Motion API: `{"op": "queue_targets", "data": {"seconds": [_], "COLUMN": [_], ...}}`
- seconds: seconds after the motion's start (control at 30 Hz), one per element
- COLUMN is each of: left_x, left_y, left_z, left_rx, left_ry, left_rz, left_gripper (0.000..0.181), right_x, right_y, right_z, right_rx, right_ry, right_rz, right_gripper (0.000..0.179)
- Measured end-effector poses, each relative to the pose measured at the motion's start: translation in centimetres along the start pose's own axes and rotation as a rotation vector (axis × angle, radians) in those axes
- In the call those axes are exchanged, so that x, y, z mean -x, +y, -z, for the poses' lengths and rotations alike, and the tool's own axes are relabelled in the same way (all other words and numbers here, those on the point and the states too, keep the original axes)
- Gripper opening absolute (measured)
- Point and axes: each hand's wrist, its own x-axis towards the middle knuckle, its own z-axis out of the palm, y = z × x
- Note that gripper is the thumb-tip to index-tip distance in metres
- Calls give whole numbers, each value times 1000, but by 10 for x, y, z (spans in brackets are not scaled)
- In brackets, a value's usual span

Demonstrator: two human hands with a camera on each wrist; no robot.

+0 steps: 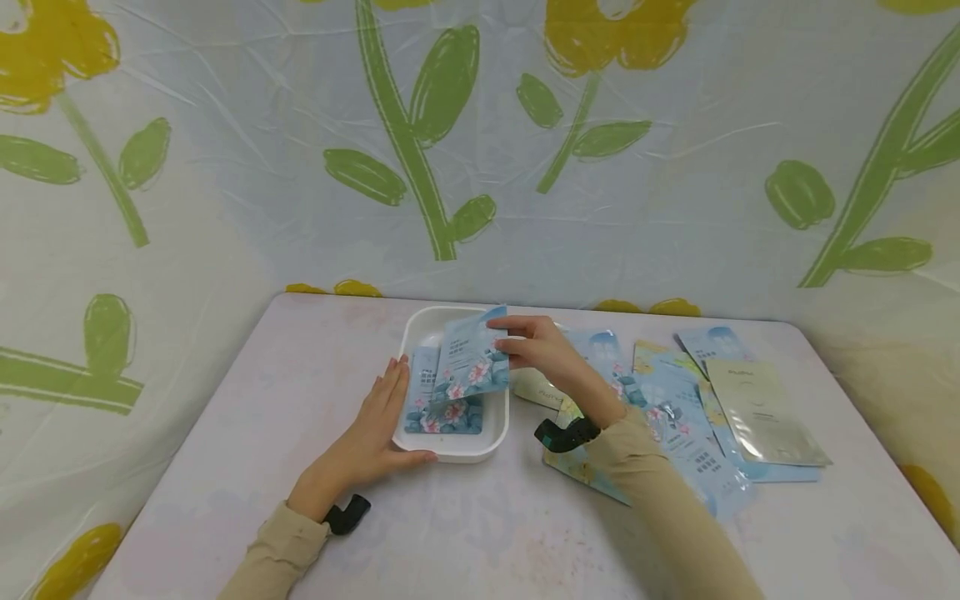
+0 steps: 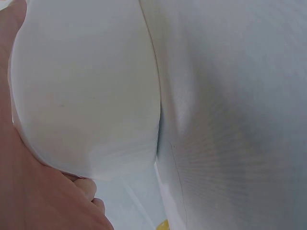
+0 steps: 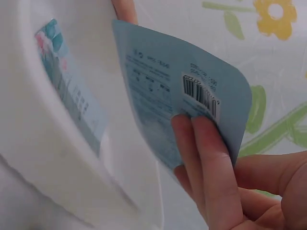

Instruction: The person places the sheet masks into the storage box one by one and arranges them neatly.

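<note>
My right hand [image 1: 551,354] pinches a blue flowered sachet [image 1: 474,354] by its right edge, tilted above a white plastic tray [image 1: 457,457]. The right wrist view shows the sachet's back with a barcode [image 3: 201,96], fingers on the printed side and thumb behind. Inside the tray lies another blue flowered sachet [image 1: 422,396], partly covered by the held one. My left hand [image 1: 371,429] rests against the tray's left side, fingers straight along the wall and thumb at the front corner. In the left wrist view, the tray's outer wall [image 2: 91,96] fills much of the picture.
Right of the tray lies a loose spread of flat sachets: blue ones [image 1: 701,458], yellow-patterned ones [image 1: 592,473] and a silvery-beige one [image 1: 765,417]. My right forearm passes over part of it. A flower-printed cloth [image 1: 487,150] hangs behind the pale table [image 1: 480,542].
</note>
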Motion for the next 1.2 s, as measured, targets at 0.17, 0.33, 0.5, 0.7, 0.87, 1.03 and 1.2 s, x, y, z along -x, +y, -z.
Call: {"op": "queue_targets", "data": {"seconds": [0.17, 0.33, 0.5, 0.7, 0.87, 1.03, 1.2], "left_x": [0, -1, -1, 1, 0, -1, -1], "left_y": [0, -1, -1, -2, -2, -2, 1], "left_z": [0, -1, -1, -1, 0, -1, 0], "left_rx": [6, 7, 5, 9, -2, 1, 18], "left_ry": [-4, -10, 4, 10, 16, 19, 11], "left_rz": [5, 8, -11, -25, -34, -43, -25], "left_gripper": [127, 127, 127, 126, 126, 126, 126], "right_x": [-9, -18, -22, -25, -24, -21, -17], "right_y": [-5, -4, 0, 8, 13, 16, 15], "right_z": [-12, -25, -37, -47, -50, -50, -54], "right_rx": [31, 106, 111, 79, 90, 155, 236], "right_ry": [-16, -15, -45, -83, -95, -83, -89], "right_rz": [-32, -49, -57, -60, -67, -86, -125], "right_gripper": [42, 42, 43, 45, 47, 50, 56]}}
